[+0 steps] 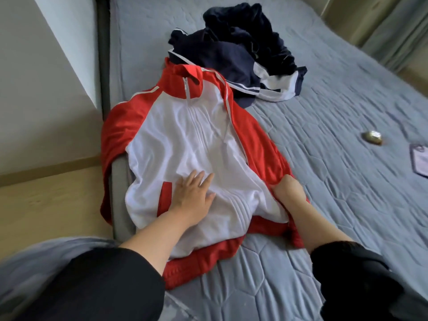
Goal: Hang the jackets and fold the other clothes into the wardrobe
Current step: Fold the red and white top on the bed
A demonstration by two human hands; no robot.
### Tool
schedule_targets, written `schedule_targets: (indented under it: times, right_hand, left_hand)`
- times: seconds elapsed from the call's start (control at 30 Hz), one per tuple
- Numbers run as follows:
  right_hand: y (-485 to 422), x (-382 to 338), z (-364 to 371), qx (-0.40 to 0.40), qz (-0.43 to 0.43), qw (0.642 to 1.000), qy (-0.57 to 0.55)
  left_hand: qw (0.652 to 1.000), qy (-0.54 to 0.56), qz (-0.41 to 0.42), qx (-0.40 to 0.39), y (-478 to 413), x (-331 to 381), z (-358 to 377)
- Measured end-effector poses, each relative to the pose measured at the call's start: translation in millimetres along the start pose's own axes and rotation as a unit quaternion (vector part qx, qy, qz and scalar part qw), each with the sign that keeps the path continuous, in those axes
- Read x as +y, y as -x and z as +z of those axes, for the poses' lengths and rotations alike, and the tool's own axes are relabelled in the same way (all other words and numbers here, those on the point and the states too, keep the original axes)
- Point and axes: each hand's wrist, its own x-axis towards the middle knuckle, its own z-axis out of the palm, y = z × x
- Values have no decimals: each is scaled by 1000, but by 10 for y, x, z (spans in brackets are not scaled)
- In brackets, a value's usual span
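Left hand (193,193) flat on jacket (185,135), right hand (287,188) gripping its side; I reckon nothing hung yet, pile (231,59) beyond jacket unfolded.

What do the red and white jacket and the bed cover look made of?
The red and white jacket: smooth synthetic knit, probably polyester, from its slight sheen and soft wrinkles. The bed cover: matte quilted fabric stitched in hexagons; fibre unclear.

Smooth, faintly sheeny cloth makes up the red-and-white jacket (185,140); the grey-blue bedcover (324,181) is matt, quilted fabric; the navy clothes (231,56) look soft and dull, one piece fleecy; the floor (46,205) shows pale wood grain.
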Motion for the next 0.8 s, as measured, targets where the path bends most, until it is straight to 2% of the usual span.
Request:
schedule_targets:
  times: [0.07,0.13,0.2,0.3,0.33,0.37,0.43,0.5,0.53,0.57,0.63,0.7,0.77,0.8]
  right_hand:
    - [-83,121,3,-29,-35,997,61]
    - [-189,198,-128,3,-12,1000,9]
    - [-350,269,-425,116,57,981,-144]
    - [-501,356,-962,337,83,888,-302]
    - [-517,368,-1076,370,59,868,-327]
    - [-497,356,-1135,361,32,868,-340]
    - [-439,323,-1051,266,-9,913,-311]
    - [-337,320,-761,78,-2,969,-235]
    - [-230,315,-603,-39,29,975,-218]
    - [-113,329,-461,-149,67,963,-213]
    - [47,426,-249,-269,82,930,-235]
    - [120,601,-128,-317,27,879,-355]
    - [181,772,-95,-387,-40,762,-518]
    - [212,844,-91,-427,-85,712,-551]
  left_hand:
    - [1000,9,1,-2,-23,99,10]
    - [1000,19,18,-4,-33,189,15]
    - [999,37,30,2,-38,241,3]
    - [996,82,35,17,-42,337,-53]
    - [994,96,42,27,-37,387,-69]
    - [992,110,54,38,-31,440,-78]
    - [987,125,89,50,-5,542,-75]
    - [985,100,136,46,35,596,-46]
    - [984,79,158,39,55,611,-22]
    - [982,60,174,30,74,614,0]
    - [982,58,178,17,98,604,42]
    - [979,161,127,10,86,555,66]
    - [963,265,46,0,65,467,55]
    - [960,280,25,-3,56,420,52]
